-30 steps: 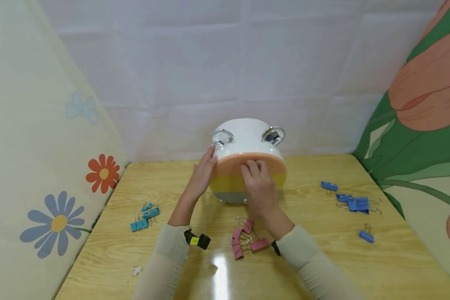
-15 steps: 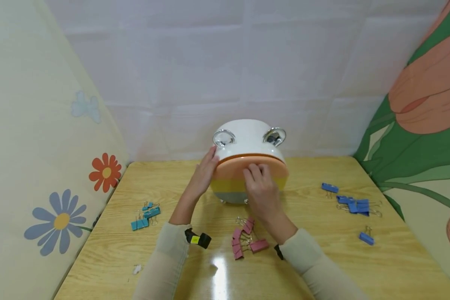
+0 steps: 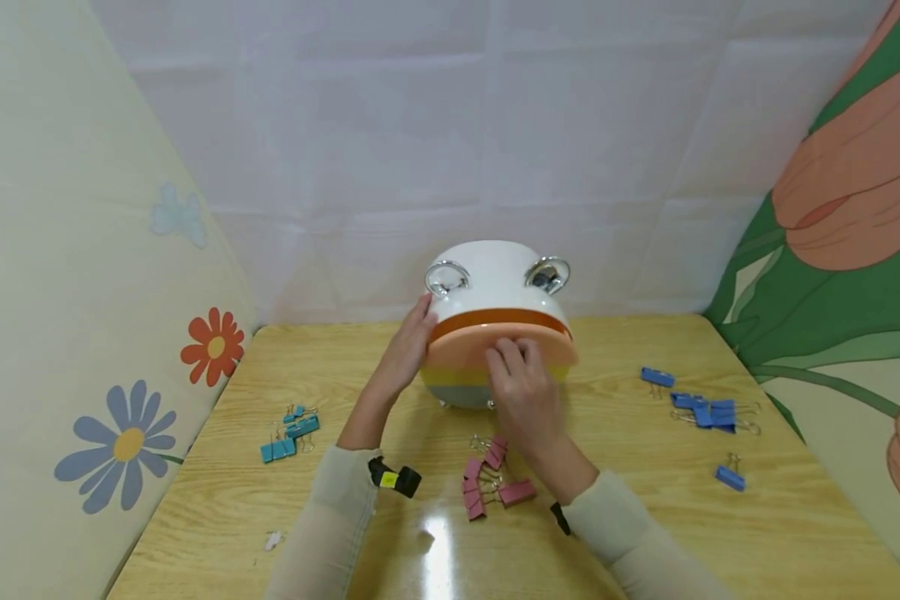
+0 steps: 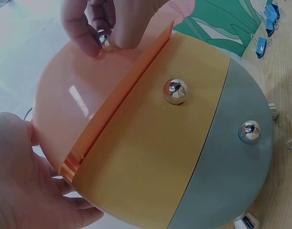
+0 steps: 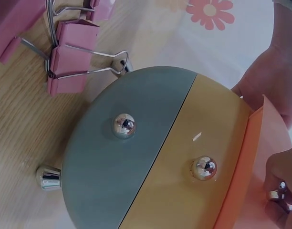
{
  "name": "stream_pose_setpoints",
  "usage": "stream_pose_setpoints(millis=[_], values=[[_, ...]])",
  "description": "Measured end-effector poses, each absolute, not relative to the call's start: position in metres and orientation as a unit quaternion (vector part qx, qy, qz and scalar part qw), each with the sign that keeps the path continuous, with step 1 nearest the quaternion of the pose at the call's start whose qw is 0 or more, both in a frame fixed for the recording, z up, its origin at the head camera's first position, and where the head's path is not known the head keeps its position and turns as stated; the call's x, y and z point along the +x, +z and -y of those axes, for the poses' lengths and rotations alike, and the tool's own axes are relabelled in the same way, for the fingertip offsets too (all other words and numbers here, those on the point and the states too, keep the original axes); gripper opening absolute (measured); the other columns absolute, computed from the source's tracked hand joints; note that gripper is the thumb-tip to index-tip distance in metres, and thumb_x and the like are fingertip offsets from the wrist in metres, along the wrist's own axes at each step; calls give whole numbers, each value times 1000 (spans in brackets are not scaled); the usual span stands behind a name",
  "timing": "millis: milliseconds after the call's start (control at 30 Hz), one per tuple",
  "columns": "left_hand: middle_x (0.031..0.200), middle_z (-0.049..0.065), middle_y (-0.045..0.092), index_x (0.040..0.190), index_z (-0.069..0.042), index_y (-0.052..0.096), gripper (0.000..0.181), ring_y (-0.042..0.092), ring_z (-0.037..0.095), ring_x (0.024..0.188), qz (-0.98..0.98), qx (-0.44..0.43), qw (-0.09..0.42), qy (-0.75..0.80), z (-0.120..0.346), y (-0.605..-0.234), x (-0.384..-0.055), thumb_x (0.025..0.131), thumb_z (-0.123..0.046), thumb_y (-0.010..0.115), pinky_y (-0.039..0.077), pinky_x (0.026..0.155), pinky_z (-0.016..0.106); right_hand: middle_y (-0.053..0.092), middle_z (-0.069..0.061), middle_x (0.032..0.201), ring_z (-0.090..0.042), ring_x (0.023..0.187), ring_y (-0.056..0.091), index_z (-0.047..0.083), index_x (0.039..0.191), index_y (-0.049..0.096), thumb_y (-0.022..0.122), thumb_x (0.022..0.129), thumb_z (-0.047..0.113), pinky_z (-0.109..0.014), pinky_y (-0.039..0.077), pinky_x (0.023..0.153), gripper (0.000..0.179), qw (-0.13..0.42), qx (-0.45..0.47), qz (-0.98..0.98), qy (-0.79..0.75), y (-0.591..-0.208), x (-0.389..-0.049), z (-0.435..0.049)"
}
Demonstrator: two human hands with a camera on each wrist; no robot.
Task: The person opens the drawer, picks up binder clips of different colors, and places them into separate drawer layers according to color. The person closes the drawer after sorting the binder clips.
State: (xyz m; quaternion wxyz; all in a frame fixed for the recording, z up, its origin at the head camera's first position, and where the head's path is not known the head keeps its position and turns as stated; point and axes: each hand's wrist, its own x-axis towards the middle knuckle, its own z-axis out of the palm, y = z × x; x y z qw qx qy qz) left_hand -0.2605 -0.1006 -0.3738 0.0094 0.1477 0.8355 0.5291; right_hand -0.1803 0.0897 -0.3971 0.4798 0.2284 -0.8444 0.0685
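A round white drawer box (image 3: 487,271) with two silver ring ears stands at the back of the table. Its front has a peach drawer (image 3: 457,346), a yellow drawer (image 4: 141,129) and a grey drawer (image 4: 222,152), with round silver knobs. My right hand (image 3: 523,392) pinches the knob (image 4: 104,38) of the peach drawer, which stands partly out, showing an orange inner edge. My left hand (image 3: 403,354) rests against the box's left side, its fingers fairly straight; some fingertips are hidden behind the box.
Pink binder clips (image 3: 474,487) lie in front of the box. Teal binder clips (image 3: 279,450) are on the left and blue binder clips (image 3: 712,412) on the right. A small white scrap (image 3: 273,540) lies near the front left. A white backdrop (image 3: 345,167) rises behind the table.
The peach drawer has come out toward me from flush, opening a widening orange gap at its top. My right hand has moved slightly nearer with it. My left hand stays against the box.
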Motion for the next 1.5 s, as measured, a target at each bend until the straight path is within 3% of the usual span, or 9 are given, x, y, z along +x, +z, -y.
stream_pose_setpoints(millis=[200, 467, 767, 1033, 1500], values=[[170, 7, 13, 164, -13, 17, 64, 11, 24, 156, -834, 142, 15, 533, 100, -374, -260, 108, -43, 27, 9, 126, 46, 65, -16, 103, -37, 91, 57, -3, 101, 69, 61, 91, -2, -40, 58, 71, 13, 487, 232, 839, 72, -399, -174, -90], [170, 6, 13, 163, -14, 18, 63, 11, 24, 156, -834, 140, 14, 534, 99, -377, -260, 108, -43, 27, 9, 126, 44, 66, -17, 104, -36, 91, 57, -4, 103, 69, 61, 91, -1, -40, 56, 78, 15, 482, 234, 842, 63, -401, -165, -92], [170, 9, 12, 164, -14, 17, 64, 10, 26, 156, -829, 144, 15, 541, 100, -376, -260, 108, -44, 27, 8, 125, 47, 66, -17, 102, -37, 87, 58, -5, 99, 70, 52, 91, -1, -39, 55, 76, 20, 507, 250, 822, 73, -401, -159, -94], [170, 8, 10, 164, -15, 15, 64, 10, 26, 156, -824, 153, 15, 545, 100, -378, -259, 108, -44, 27, 8, 125, 48, 66, -17, 100, -37, 86, 58, -5, 98, 70, 43, 100, 5, -40, 55, 74, 29, 510, 257, 818, 77, -403, -151, -94], [170, 8, 9, 164, -14, 14, 64, 9, 27, 156, -822, 158, 14, 547, 99, -380, -260, 109, -44, 26, 6, 125, 47, 67, -15, 96, -37, 81, 58, -4, 93, 70, 45, 96, 1, -40, 54, 70, 26, 544, 264, 791, 96, -404, -145, -90]])
